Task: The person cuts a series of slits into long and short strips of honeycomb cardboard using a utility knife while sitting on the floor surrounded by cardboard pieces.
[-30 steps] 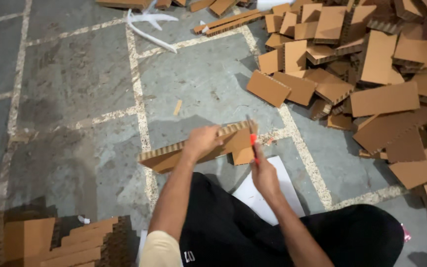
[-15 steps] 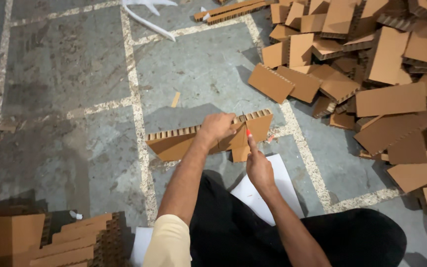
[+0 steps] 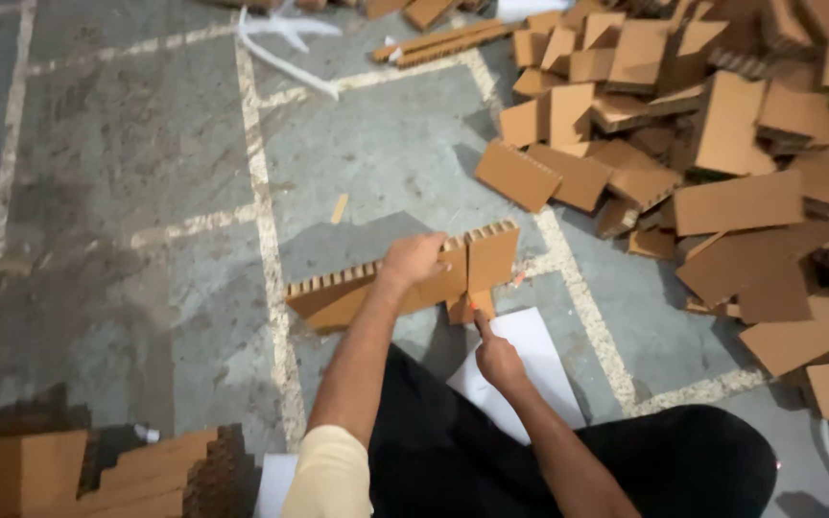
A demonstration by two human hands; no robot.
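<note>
Since the earlier frame, our honeycomb cardboard strip [image 3: 390,288] has come nearer and its right end section [image 3: 491,257] now stands folded up, almost square to the rest. We hold the strip on edge on the concrete floor [image 3: 127,192] just in front of our knees. Our left hand [image 3: 413,261] is clamped over the top edge next to the fold, pressing down so the long part stays put while the cut opens. Our right hand [image 3: 499,360] is closed round an orange-handled cutter [image 3: 480,315], its tip at the base of the fold; we cannot see the blade itself. A white sheet [image 3: 530,369] lies under the right hand, partly beneath our dark trousers [image 3: 453,460], and appears to serve as a cutting pad

Painted pale lines [image 3: 261,201] divide the grey, stained floor into large panels. At the right, a loose heap of short cardboard blocks [image 3: 722,173] spreads well apart from the strip. At lower left, a stack of longer cardboard strips [image 3: 117,475] sits beside us. White scraps [image 3: 290,43] lie at the far edge
</note>
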